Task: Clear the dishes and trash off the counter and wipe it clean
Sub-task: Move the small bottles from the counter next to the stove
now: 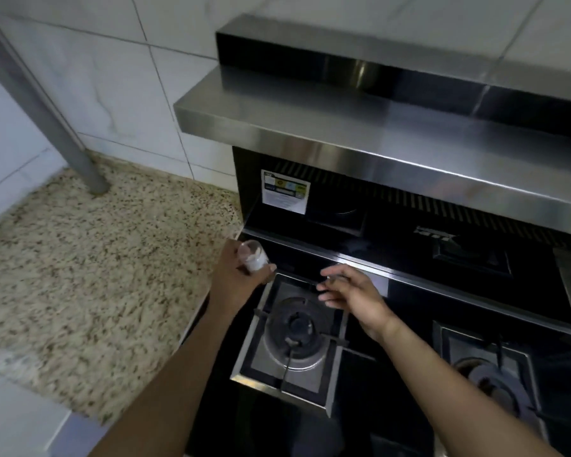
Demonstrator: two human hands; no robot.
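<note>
My left hand [236, 275] grips a small clear plastic cup [253, 255] with something white crumpled inside it, held tilted just above the left edge of the black stove. My right hand [350, 288] hovers over the back of the left burner [299, 328], fingers loosely spread and holding nothing. The speckled granite counter [89, 278] lies to the left of both hands. The picture is blurred by motion.
A steel range hood [360, 127] juts out above the stove. A second burner [495, 380] sits at the right. A grey pipe [47, 110] runs down to the counter's back corner. White tiles cover the wall. A sticker [285, 191] is on the stove's back panel.
</note>
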